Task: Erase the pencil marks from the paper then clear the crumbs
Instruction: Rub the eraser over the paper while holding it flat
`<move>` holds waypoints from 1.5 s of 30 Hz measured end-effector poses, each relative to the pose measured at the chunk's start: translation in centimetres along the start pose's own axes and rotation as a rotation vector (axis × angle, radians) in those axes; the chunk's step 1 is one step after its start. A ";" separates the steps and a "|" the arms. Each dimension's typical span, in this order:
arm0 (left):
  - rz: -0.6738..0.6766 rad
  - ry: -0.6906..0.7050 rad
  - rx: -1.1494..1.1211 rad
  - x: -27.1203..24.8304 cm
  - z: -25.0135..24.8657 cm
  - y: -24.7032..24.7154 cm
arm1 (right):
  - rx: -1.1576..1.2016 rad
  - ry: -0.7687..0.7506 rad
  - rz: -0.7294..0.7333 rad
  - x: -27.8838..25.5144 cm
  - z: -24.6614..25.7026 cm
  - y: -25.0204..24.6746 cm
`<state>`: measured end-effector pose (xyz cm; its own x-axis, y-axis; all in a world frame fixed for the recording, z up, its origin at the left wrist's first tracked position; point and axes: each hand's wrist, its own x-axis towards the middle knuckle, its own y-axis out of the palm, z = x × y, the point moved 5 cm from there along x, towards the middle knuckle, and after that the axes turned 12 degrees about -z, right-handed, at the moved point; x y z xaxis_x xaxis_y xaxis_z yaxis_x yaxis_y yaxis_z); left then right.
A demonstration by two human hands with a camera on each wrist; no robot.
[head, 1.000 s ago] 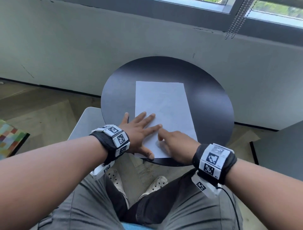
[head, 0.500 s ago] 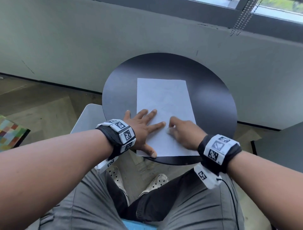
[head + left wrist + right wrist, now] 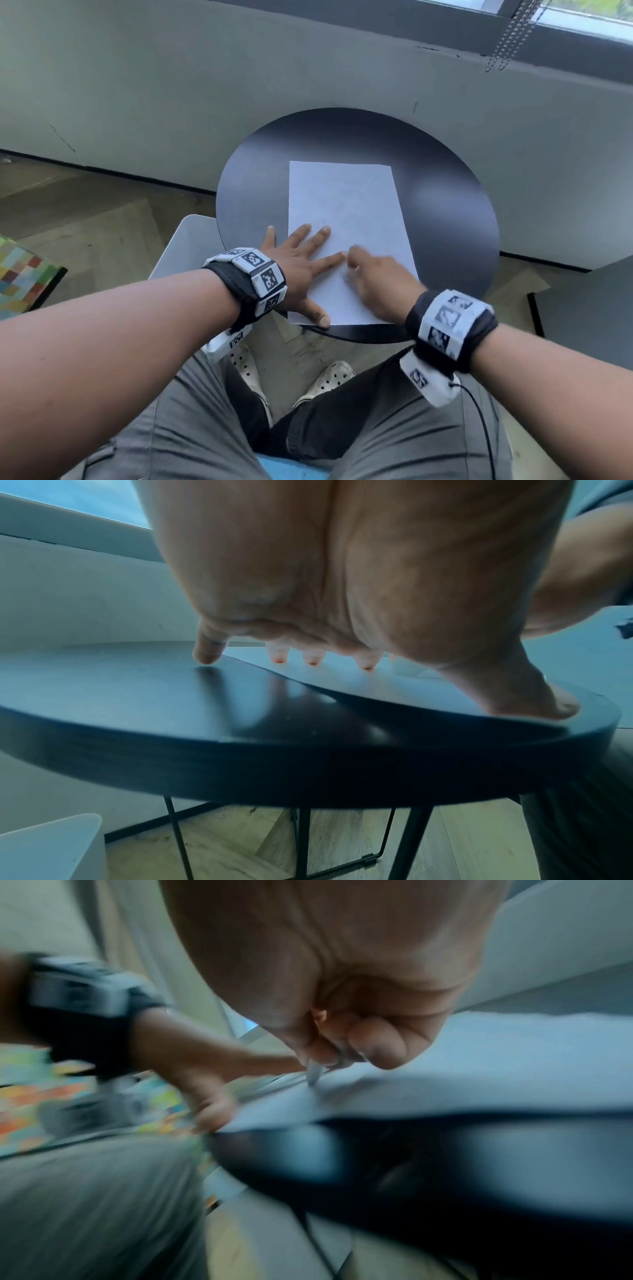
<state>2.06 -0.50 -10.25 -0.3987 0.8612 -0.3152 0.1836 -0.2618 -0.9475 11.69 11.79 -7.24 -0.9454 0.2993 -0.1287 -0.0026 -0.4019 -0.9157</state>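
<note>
The paper (image 3: pixel 346 236) lies on the round bench (image 3: pixel 455 219). The left hand (image 3: pixel 294 263) presses it flat with spread fingers. The right hand (image 3: pixel 376 284) pinches a small eraser (image 3: pixel 313 1073) against the sheet's near part. Faint marks remain above it, so erasing seems unfinished; crumbs are not cleared yet.

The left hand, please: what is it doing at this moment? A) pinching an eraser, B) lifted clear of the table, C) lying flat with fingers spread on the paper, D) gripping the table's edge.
C: the left hand lies flat, fingers spread, on the paper's near left part, thumb at its near edge.
</note>
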 end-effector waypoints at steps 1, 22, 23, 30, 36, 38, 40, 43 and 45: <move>0.001 -0.001 -0.006 0.0 0.0 0.1 | -0.004 -0.101 0.061 -1.5 1.5 1.1; 0.005 -0.012 -0.019 0.1 -0.1 0.4 | -0.003 -0.129 0.116 -2.7 2.4 1.3; 0.002 -0.009 -0.018 0.0 -0.2 0.4 | -0.007 -0.180 0.161 -3.6 3.1 1.7; -0.029 -0.009 -0.035 -0.2 -0.3 0.7 | 0.004 0.178 -0.027 0.3 -1.5 -1.1; -0.087 0.034 -0.065 -0.9 -1.2 1.1 | -0.038 -0.136 0.096 -1.6 1.9 0.9; -0.095 0.028 -0.075 -0.9 -1.0 1.2 | -0.026 0.053 0.057 0.0 -1.1 -0.4; -0.126 0.005 -0.111 -1.3 -0.1 1.2 | 0.002 0.187 0.015 0.8 -3.8 -1.4; -0.161 -0.032 -0.135 -2.1 1.3 1.5 | 0.074 0.250 -0.011 0.9 -5.2 -1.6; -0.150 -0.052 -0.138 -2.3 1.5 1.4 | 0.085 0.258 -0.008 0.9 -4.9 -1.6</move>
<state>1.92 -3.45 -10.94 -0.4760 0.8614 -0.1772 0.2389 -0.0673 -0.9687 12.46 16.95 -7.79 -0.8309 0.5092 -0.2242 -0.0475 -0.4664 -0.8833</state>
